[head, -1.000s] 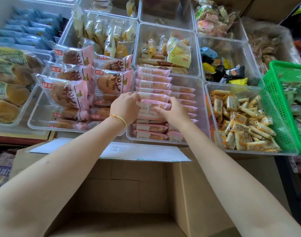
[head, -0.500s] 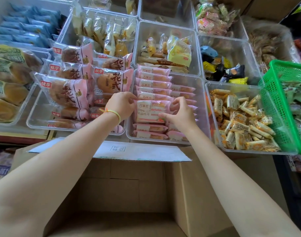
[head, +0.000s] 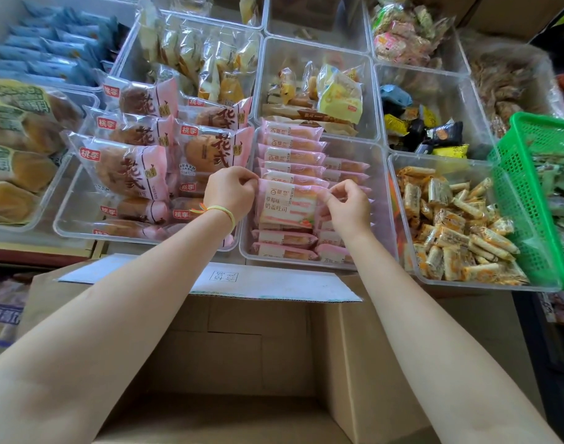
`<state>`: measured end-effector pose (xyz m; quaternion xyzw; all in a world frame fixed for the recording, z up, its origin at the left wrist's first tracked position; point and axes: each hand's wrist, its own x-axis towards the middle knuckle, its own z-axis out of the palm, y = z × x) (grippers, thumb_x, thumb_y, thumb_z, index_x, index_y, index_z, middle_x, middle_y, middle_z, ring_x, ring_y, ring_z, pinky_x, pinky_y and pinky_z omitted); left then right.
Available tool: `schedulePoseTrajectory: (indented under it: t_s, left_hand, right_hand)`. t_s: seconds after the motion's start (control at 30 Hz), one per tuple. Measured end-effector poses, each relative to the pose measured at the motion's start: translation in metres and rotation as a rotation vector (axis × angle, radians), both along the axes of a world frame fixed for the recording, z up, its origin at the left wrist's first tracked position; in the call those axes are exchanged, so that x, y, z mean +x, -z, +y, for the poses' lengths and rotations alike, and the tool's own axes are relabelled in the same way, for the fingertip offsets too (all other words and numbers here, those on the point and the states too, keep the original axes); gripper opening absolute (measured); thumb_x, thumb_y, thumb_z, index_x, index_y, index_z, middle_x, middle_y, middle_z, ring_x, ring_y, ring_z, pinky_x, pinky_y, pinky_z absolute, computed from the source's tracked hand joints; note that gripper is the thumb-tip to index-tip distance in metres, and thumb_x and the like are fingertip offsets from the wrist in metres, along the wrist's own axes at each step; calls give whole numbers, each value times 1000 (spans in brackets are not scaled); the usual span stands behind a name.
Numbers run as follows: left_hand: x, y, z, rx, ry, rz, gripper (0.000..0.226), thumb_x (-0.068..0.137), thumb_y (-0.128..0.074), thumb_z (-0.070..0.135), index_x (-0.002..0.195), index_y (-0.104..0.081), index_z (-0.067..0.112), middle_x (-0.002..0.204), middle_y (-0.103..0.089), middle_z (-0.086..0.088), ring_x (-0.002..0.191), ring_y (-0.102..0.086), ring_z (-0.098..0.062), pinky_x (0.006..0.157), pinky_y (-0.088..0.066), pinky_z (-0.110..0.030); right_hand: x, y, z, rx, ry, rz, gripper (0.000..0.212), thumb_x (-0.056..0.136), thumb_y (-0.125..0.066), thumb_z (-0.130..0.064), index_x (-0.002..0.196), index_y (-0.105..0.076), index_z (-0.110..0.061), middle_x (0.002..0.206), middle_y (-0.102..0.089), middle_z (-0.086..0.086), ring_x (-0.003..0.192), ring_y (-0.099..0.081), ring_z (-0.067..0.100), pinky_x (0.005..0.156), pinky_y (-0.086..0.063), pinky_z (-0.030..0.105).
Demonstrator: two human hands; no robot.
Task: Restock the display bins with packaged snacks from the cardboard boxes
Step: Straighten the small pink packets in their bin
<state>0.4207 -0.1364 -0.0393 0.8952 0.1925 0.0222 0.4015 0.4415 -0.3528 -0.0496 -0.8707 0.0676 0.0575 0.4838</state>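
Note:
A pink packaged toast snack (head: pixel 287 203) stands upright in the clear middle bin (head: pixel 381 200), among rows of like pink packs (head: pixel 292 145). My left hand (head: pixel 231 193) pinches its top left corner. At the top right corner, my right hand (head: pixel 348 203) pinches the wrapper edge. Below my arms an open cardboard box (head: pixel 242 363) shows its bare inside, with a white label (head: pixel 223 277) on its far flap.
A bin of pink bread packs (head: pixel 127 168) lies left of the middle bin, a bin of orange-wrapped bars (head: pixel 457 225) to the right. A green basket (head: pixel 537 187) overlaps the right edge. More clear bins with mixed snacks fill the back rows.
Both hands have lifted one pink pack from lying flat among the stack to standing upright, and now grip its top corners.

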Motion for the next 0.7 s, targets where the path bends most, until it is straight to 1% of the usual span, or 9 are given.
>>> schedulePoseTrajectory:
  t_s: [0.1, 0.13, 0.27, 0.37, 0.4, 0.47, 0.53, 0.63, 0.7]
  left_hand:
    - [0, 1, 5, 9, 25, 22, 22, 89, -58, 18, 99, -78, 21, 97, -74, 0, 88, -65, -18, 84, -53, -30]
    - [-1, 2, 7, 16, 31, 37, 22, 89, -58, 19, 98, -78, 22, 97, -74, 0, 87, -65, -17, 84, -53, -30]
    - [-4, 4, 13, -21, 57, 56, 21, 88, -60, 19, 96, -79, 22, 93, -75, 1, 85, -68, -19, 84, -57, -36]
    - [-3, 3, 8, -20, 66, 47, 20, 89, -60, 20, 102, -75, 18, 99, -73, -1, 89, -66, -18, 85, -54, -32]
    - [-4, 2, 6, 15, 72, 29, 21, 89, -60, 20, 105, -72, 16, 102, -71, -3, 91, -62, -19, 84, -52, -31]
    - [-7, 2, 1, 171, 145, -80, 25, 88, -61, 22, 112, -63, 13, 108, -63, -7, 100, -56, -25, 84, -50, -37]
    - [-10, 3, -4, 383, 309, -176, 40, 85, -62, 19, 124, -58, 15, 124, -56, -11, 115, -49, -31, 94, -47, -45]
    - [-10, 4, -14, 619, 563, -110, 72, 84, -64, 27, 149, -34, 26, 157, -30, -8, 145, -24, -29, 116, -27, -48]
    - [-6, 9, -23, 724, 674, -80, 81, 88, -63, 35, 156, -17, 31, 165, -11, -7, 152, -7, -29, 121, -12, -48]
  right_hand:
    - [-1, -3, -5, 11, -27, 46, 35, 86, -74, -44, 95, -60, -13, 89, -71, 4, 79, -71, 19, 65, -58, 21]
    - [-2, -2, -8, 10, -39, 77, 34, 85, -76, -42, 99, -61, -15, 93, -70, 1, 84, -70, 17, 67, -57, 21]
    - [-5, 3, -16, 4, -99, 205, 50, 78, -83, -38, 117, -57, -18, 109, -65, -2, 102, -64, 17, 82, -60, 40]
    - [-7, 3, -10, -3, -113, 247, 56, 78, -83, -41, 120, -53, -22, 115, -64, -4, 105, -63, 17, 88, -58, 45]
    - [-7, 3, -7, -12, -115, 244, 56, 78, -83, -40, 121, -52, -22, 115, -64, -4, 105, -63, 17, 90, -57, 44]
    - [-6, 2, -1, -42, -109, 256, 57, 79, -83, -35, 123, -50, -18, 116, -63, -3, 103, -61, 16, 91, -55, 40]
    - [-7, 2, 2, -97, -122, 300, 56, 80, -83, -28, 123, -49, -15, 115, -64, 0, 100, -62, 17, 82, -54, 35]
    - [-10, 5, 4, -250, -186, 325, 42, 85, -79, -26, 117, -56, -14, 107, -64, -1, 94, -60, 17, 61, -43, 23]
    - [-11, 5, 5, -286, -213, 289, 29, 88, -75, -25, 110, -60, -15, 100, -63, -2, 89, -58, 18, 57, -36, 21]
